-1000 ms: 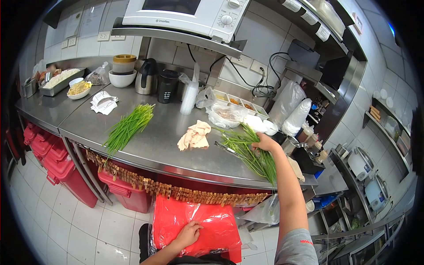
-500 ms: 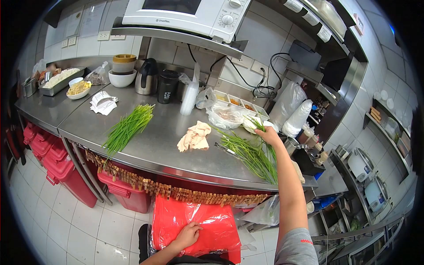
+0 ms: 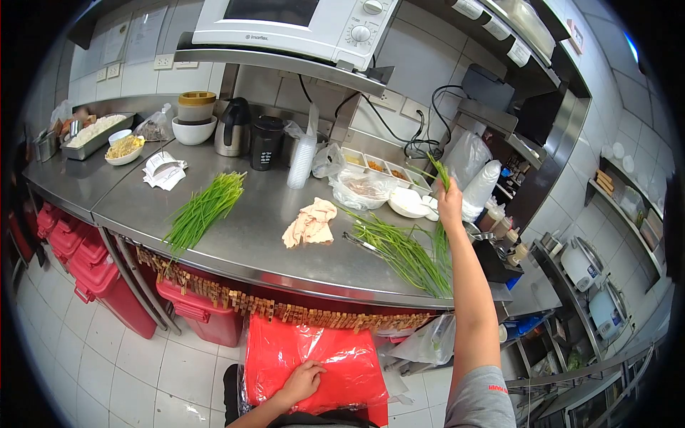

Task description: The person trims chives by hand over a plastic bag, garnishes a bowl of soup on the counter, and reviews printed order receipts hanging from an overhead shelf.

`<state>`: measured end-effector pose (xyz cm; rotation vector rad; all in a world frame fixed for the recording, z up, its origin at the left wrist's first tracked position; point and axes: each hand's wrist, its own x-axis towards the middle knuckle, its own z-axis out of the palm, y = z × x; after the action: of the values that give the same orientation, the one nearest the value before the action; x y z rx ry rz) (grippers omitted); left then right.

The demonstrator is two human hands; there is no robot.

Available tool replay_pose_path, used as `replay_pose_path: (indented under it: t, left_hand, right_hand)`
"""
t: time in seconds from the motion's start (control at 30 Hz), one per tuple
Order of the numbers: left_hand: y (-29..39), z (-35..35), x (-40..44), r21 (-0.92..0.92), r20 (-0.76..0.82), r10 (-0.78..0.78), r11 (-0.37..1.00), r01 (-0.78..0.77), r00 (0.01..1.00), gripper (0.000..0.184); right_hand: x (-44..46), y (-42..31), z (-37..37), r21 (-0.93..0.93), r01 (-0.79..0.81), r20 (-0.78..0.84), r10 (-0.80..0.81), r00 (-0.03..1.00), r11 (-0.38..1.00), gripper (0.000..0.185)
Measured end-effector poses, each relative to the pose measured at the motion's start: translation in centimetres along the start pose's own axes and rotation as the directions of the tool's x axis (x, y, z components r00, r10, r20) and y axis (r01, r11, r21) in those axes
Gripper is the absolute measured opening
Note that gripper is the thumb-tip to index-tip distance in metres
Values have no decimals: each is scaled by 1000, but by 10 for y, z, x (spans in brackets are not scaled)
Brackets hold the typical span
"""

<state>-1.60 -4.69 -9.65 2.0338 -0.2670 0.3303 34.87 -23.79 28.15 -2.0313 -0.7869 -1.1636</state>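
My right hand (image 3: 450,202) is closed round a few green stalks, raised above the right part of the steel counter. Below it lies a loose bunch of green stalks (image 3: 399,250), with metal tongs (image 3: 362,244) along its left side. A second, neater green bunch (image 3: 207,208) rests farther left. Between the two bunches is a crumpled peach cloth (image 3: 310,223). My left hand (image 3: 303,379) rests with its fingers loosely bent on a red plastic-wrapped package (image 3: 314,357) at my lap; whether it grips the plastic is unclear.
Along the counter's back stand stacked bowls (image 3: 195,130), a steel jug (image 3: 232,128), a black tumbler (image 3: 267,143), plastic cups (image 3: 301,160) and a divided tray (image 3: 389,168). A microwave (image 3: 292,28) sits on a shelf above. Clothespins (image 3: 285,311) line the front edge, over red bins (image 3: 200,314).
My right hand has lifted off the loose bunch, rising with a few stalks held in it. A white bowl behind the bunch shows more fully. My left hand has stayed on the red package.
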Motion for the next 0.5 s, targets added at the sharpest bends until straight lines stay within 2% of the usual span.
replay_pose_path:
  t: [0.07,0.1,0.33,0.5]
  left_hand:
    - [5,-3,1,-4,3,-3,1000,3,1000,19]
    - [3,-2,2,3,8,-1,1000,1,1000,19]
    - [1,0,0,24,32,-11,1000,10,999,20]
    - [1,1,-1,59,41,15,998,-17,999,20]
  right_hand:
    - [8,-23,-15,-4,51,-50,-51,997,999,7]
    - [14,-24,-18,-11,140,-118,-141,983,990,6]
    - [68,-56,-65,-77,267,-338,-277,899,961,8]
    - [105,-86,-95,127,385,-465,-288,837,914,21]
